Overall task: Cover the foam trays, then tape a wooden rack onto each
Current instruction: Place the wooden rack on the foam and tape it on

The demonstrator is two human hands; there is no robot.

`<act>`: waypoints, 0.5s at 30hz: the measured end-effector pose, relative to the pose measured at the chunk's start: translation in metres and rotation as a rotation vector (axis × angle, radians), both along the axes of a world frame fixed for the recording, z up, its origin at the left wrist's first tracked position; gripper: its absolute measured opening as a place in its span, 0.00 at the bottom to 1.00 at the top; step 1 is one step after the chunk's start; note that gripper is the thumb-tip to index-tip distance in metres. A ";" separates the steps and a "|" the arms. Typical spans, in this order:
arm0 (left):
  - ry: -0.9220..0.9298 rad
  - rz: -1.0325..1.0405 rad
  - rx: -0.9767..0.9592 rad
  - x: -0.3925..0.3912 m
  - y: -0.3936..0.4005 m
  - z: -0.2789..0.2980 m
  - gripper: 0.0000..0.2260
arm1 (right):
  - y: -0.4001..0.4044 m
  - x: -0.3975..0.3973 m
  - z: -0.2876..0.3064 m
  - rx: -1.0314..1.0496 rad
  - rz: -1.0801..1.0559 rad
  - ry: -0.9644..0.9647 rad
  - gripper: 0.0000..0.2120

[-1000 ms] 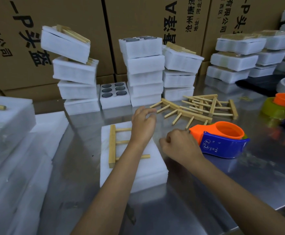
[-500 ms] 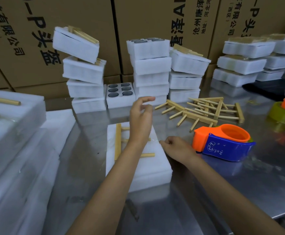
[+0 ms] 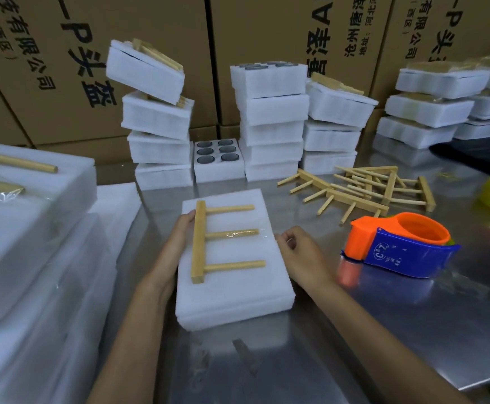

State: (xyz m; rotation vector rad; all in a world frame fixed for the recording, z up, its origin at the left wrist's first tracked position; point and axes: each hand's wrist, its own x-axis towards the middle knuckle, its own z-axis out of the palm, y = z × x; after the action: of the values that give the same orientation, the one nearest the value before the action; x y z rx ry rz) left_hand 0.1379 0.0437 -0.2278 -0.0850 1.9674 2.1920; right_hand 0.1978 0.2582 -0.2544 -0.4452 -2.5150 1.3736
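While a covered foam tray (image 3: 232, 290) lies flat on the steel desk (image 3: 413, 330), it is flanked by both hands. A wooden rack (image 3: 208, 243) (one long bar with three pegs pointing right) is laid on the tray's lid, and a strip of clear tape (image 3: 246, 235) is seen across its middle peg. The left hand (image 3: 176, 243) is pressed against the tray's left edge, its grip spread open along the foam with fingertips beside the rack's bar. The right hand (image 3: 299, 255) is set at the tray's right edge, fingers curled inward; whether anything is pinched in that grip cannot be told. An orange and blue tape dispenser (image 3: 398, 249) is stood just right of that hand. Loose racks (image 3: 363, 188) are piled behind it, and finished tray stacks (image 3: 273, 121) are ranged before cardboard boxes (image 3: 267, 30).
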 end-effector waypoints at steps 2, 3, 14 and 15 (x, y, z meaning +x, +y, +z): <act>0.011 0.002 0.154 0.005 -0.004 0.010 0.13 | -0.011 -0.003 0.007 -0.176 -0.005 0.039 0.12; 0.034 0.025 0.200 0.006 -0.005 0.014 0.12 | -0.017 -0.005 0.011 -0.292 0.003 0.062 0.12; 0.126 -0.031 0.484 -0.001 -0.023 0.001 0.22 | -0.041 -0.019 0.020 -0.933 0.262 -0.058 0.13; 0.132 -0.040 0.488 -0.003 -0.023 -0.001 0.23 | -0.040 -0.019 0.017 -0.969 0.273 -0.060 0.13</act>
State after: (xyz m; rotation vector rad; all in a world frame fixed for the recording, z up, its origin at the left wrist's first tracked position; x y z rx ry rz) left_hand 0.1352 0.0203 -0.2291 0.1727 1.4166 2.6351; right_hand 0.1791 0.2181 -0.2371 -0.2941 -1.8154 2.6734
